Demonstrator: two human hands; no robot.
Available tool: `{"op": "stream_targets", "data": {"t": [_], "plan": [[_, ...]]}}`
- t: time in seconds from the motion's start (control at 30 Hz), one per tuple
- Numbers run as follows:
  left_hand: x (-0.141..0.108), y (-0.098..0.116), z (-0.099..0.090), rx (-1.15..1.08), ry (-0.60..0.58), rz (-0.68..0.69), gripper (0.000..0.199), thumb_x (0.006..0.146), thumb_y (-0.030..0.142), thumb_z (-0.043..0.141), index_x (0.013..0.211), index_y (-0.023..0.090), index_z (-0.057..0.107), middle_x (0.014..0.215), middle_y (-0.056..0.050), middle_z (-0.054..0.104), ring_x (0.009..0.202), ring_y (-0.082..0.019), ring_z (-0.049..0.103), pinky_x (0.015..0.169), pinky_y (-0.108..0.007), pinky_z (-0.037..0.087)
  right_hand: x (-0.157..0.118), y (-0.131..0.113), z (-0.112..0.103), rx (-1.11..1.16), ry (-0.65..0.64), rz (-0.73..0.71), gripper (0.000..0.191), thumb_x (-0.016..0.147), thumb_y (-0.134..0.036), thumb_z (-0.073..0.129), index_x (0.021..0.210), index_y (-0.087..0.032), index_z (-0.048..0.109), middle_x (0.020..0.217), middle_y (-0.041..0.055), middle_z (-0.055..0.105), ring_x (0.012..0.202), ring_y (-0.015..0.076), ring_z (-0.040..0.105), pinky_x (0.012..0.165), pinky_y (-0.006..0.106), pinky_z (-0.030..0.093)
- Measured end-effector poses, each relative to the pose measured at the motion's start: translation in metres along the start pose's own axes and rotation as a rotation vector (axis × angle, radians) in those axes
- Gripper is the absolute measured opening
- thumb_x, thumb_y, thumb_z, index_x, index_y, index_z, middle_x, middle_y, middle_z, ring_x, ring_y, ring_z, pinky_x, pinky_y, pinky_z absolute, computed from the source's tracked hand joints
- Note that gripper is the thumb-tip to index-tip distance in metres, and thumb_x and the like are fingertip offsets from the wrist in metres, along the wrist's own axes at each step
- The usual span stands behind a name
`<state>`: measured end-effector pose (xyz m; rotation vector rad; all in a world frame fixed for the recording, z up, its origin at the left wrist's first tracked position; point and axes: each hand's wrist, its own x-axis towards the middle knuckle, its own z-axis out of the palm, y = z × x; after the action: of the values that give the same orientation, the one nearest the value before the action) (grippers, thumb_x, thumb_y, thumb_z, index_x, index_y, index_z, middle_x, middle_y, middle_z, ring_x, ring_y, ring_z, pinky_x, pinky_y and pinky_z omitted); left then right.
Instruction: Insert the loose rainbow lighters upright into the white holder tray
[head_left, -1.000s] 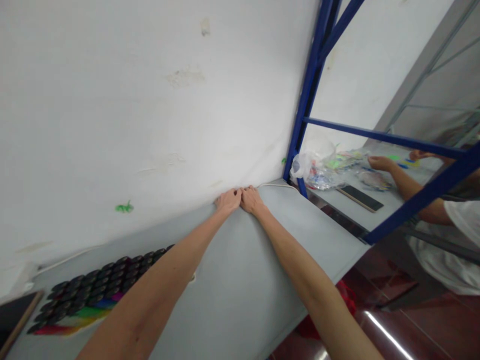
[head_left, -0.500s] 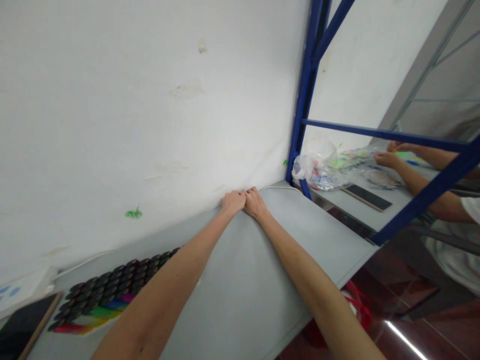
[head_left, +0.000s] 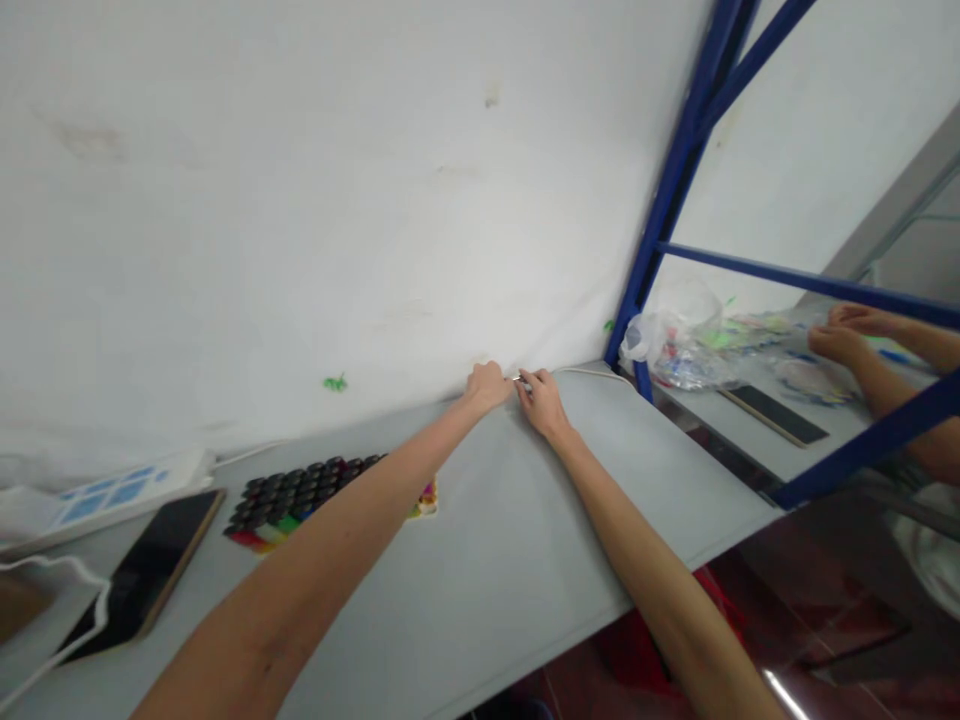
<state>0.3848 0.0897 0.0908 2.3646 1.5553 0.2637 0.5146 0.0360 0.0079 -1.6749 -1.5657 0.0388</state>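
Observation:
At the back of the grey table (head_left: 525, 560), close to the wall, my left hand (head_left: 487, 385) is closed with its fingers curled. My right hand (head_left: 543, 402) is just beside it, thumb and fingertips pinched towards the left hand. A small shiny thing (head_left: 517, 379) shows between the two hands, too small to name. A white cable (head_left: 592, 372) runs along the wall edge to the right of my hands. Under my left forearm lies a block of markers (head_left: 300, 495) with black caps and coloured barrels, partly covered by the arm.
At left lie a phone (head_left: 161, 560), a white power strip (head_left: 127, 490) and a looping white cord (head_left: 101, 600). A blue metal frame (head_left: 671, 200) rises at right. Beyond it, another person's hands (head_left: 847, 335) work near plastic bags (head_left: 686, 350) and a dark phone (head_left: 776, 413).
My hands have drawn slightly apart, and the small shiny thing between them now shows. The view has turned left, bringing more of the power strip and phone into sight.

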Motion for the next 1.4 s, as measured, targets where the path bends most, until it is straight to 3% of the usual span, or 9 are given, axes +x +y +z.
{"op": "stream_targets", "data": {"t": [0.23, 0.37, 0.6, 0.8, 1.03, 1.17, 1.27, 1.33, 1.4], "plan": [[-0.051, -0.020, -0.047, -0.089, -0.029, 0.038, 0.032, 0.102, 0.043, 0.071, 0.121, 0.016, 0.072, 0.122, -0.010, 0.075, 0.110, -0.025, 0.074, 0.098, -0.047, 0.061, -0.014, -0.036, 0.000, 0.297, 0.173, 0.036, 0.048, 0.105, -0.050, 0.054, 0.130, -0.014, 0.074, 0.116, 0.0151, 0.064, 0.095, 0.0218, 0.074, 0.092, 0.042, 0.066], [-0.088, -0.043, -0.082, -0.196, 0.028, 0.073, 0.029, 0.095, 0.042, 0.075, 0.109, 0.018, 0.083, 0.091, -0.009, 0.084, 0.098, -0.026, 0.080, 0.092, -0.035, 0.061, -0.016, -0.081, -0.009, 0.795, 0.257, 0.015, 0.052, 0.089, -0.058, 0.076, 0.121, -0.017, 0.076, 0.119, 0.0098, 0.062, 0.090, 0.0190, 0.075, 0.088, 0.040, 0.067], [-0.178, -0.107, -0.115, -0.402, 0.183, 0.132, 0.033, 0.090, 0.035, 0.074, 0.119, 0.023, 0.081, 0.093, -0.003, 0.086, 0.086, -0.023, 0.082, 0.083, -0.030, 0.063, -0.019, -0.179, -0.017, 1.099, 0.049, -0.050, 0.048, 0.077, -0.049, 0.092, 0.113, -0.023, 0.073, 0.092, 0.0006, 0.075, 0.082, 0.0175, 0.072, 0.082, 0.036, 0.066], [-0.229, -0.162, -0.113, -0.239, 0.683, 0.276, 0.018, 0.098, 0.030, 0.060, 0.094, 0.022, 0.077, 0.081, 0.000, 0.080, 0.078, -0.020, 0.075, 0.088, -0.033, 0.058, -0.034, -0.214, 0.015, 1.068, -0.124, -0.072, 0.049, 0.077, -0.051, 0.091, 0.115, -0.024, 0.077, 0.087, -0.0015, 0.070, 0.079, 0.0164, 0.070, 0.078, 0.036, 0.066], [-0.250, -0.226, -0.092, -0.058, 0.937, 0.487, 0.015, 0.101, 0.019, 0.060, 0.088, 0.023, 0.066, 0.080, -0.001, 0.077, 0.076, -0.019, 0.072, 0.084, -0.035, 0.058, -0.065, -0.216, 0.039, 1.012, -0.320, 0.035, 0.044, 0.084, -0.058, 0.083, 0.109, -0.023, 0.078, 0.095, 0.0035, 0.077, 0.091, 0.0207, 0.073, 0.088, 0.037, 0.063], [-0.260, -0.254, -0.073, -0.118, 1.012, 0.550, 0.015, 0.096, 0.010, 0.064, 0.091, 0.024, 0.063, 0.078, 0.000, 0.072, 0.074, -0.020, 0.070, 0.082, -0.039, 0.058, -0.067, -0.220, 0.030, 1.180, -0.355, 0.139, 0.045, 0.091, -0.067, 0.073, 0.108, -0.027, 0.065, 0.093, 0.0000, 0.072, 0.072, 0.0156, 0.071, 0.069, 0.031, 0.062], [-0.265, -0.267, -0.064, -0.147, 1.005, 0.604, 0.020, 0.093, 0.005, 0.063, 0.095, 0.025, 0.064, 0.084, -0.001, 0.073, 0.077, -0.020, 0.071, 0.084, -0.042, 0.058, -0.067, -0.223, 0.022, 1.232, -0.349, 0.187, 0.044, 0.093, -0.069, 0.070, 0.111, -0.032, 0.055, 0.080, -0.0066, 0.063, 0.046, 0.0084, 0.046, 0.042, 0.019, 0.037], [-0.267, -0.269, -0.061, -0.167, 0.991, 0.615, 0.022, 0.093, 0.003, 0.062, 0.096, 0.025, 0.063, 0.085, -0.002, 0.073, 0.079, -0.021, 0.071, 0.084, -0.044, 0.058, -0.069, -0.226, 0.020, 1.211, -0.393, 0.219, 0.045, 0.094, -0.073, 0.065, 0.108, -0.031, 0.057, 0.063, -0.0102, 0.045, 0.042, 0.0078, 0.026, 0.039, 0.018, 0.018], [-0.267, -0.268, -0.061, -0.189, 0.988, 0.613, 0.022, 0.092, 0.003, 0.062, 0.096, 0.024, 0.063, 0.085, -0.003, 0.073, 0.080, -0.022, 0.071, 0.083, -0.044, 0.059, -0.073, -0.232, 0.019, 1.173, -0.436, 0.255, 0.057, 0.093, -0.082, 0.057, 0.088, -0.026, 0.058, 0.056, -0.0105, 0.029, 0.043, 0.0084, 0.016, 0.041, 0.020, 0.011]]}}
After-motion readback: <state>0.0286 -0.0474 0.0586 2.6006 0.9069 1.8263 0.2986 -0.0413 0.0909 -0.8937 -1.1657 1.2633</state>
